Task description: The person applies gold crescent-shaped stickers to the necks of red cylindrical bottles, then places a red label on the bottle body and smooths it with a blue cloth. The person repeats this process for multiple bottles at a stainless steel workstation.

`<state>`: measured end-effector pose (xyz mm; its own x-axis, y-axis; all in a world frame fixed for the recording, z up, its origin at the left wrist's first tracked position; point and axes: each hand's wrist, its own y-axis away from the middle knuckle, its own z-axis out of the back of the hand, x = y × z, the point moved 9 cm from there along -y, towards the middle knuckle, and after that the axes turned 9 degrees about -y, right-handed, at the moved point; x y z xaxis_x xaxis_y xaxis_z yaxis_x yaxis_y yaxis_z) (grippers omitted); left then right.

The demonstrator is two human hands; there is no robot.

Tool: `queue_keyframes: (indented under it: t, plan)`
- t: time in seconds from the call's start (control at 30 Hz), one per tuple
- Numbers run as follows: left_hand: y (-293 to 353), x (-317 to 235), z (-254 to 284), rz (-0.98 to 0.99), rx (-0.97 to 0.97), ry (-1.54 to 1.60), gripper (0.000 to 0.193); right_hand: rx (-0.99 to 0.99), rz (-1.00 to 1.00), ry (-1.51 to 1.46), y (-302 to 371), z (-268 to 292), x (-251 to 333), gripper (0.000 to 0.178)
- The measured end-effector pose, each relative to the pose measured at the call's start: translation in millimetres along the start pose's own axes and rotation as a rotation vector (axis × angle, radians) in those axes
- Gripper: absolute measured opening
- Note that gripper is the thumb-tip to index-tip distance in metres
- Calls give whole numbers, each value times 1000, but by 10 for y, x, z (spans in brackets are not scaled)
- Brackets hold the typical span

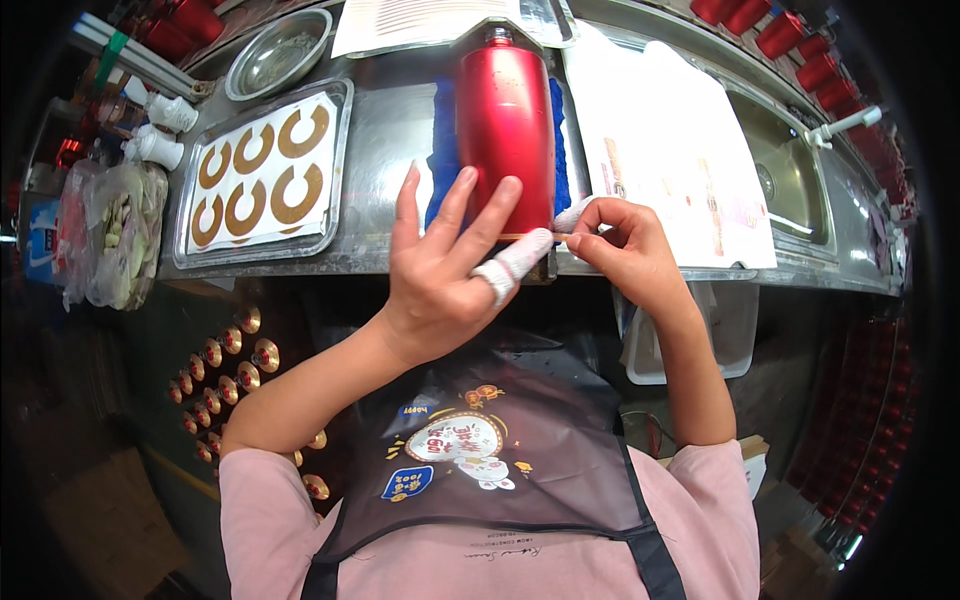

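A glossy red bottle [507, 120] lies on the bench, its threaded neck pointing away from me and its base toward me. My left hand [450, 260] rests on its lower end with the fingers spread. One finger, in a white finger sleeve [512, 266], presses at the base edge. At the right of the base, my right hand [625, 250] has thumb and forefinger pinched at the end of a thin gold strip [560, 237] running along the edge. A white covering also shows on a right finger. Blue cloth [560, 150] lies under the bottle.
On the left, a clear tray [345, 130] holds a white sheet with several gold C-shaped pieces; a metal bowl [278, 55] stands behind it. White paper [665, 140] covers the bench on the right, beside a sink [790, 170]. Several red-and-gold parts [230, 340] stand below the bench edge.
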<state>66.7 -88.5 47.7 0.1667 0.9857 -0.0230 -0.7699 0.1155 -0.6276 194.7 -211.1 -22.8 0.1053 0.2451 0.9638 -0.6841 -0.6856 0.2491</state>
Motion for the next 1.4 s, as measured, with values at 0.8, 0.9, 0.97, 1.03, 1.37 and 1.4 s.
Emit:
queue_keyframes:
  t: [0.8, 0.9, 0.97, 1.03, 1.37, 1.4]
  plan:
    - [319, 215, -75, 132, 49, 162, 45, 16, 10, -81, 26, 42, 26, 10]
    - [141, 140, -8, 82, 32, 89, 43, 6, 30, -49, 9, 27, 40, 10]
    - [24, 49, 25, 19, -6, 40, 38, 6, 31, -37, -6, 8, 29, 11]
    - [-63, -44, 6, -27, -29, -7, 31, 8, 33, -38, -19, -17, 10, 11]
    - [261, 400, -195, 331, -61, 386, 67, 36, 37, -51, 17, -41, 72, 12]
    - [340, 409, -179, 335, -62, 388, 65, 45, 36, -110, 30, -44, 93, 12]
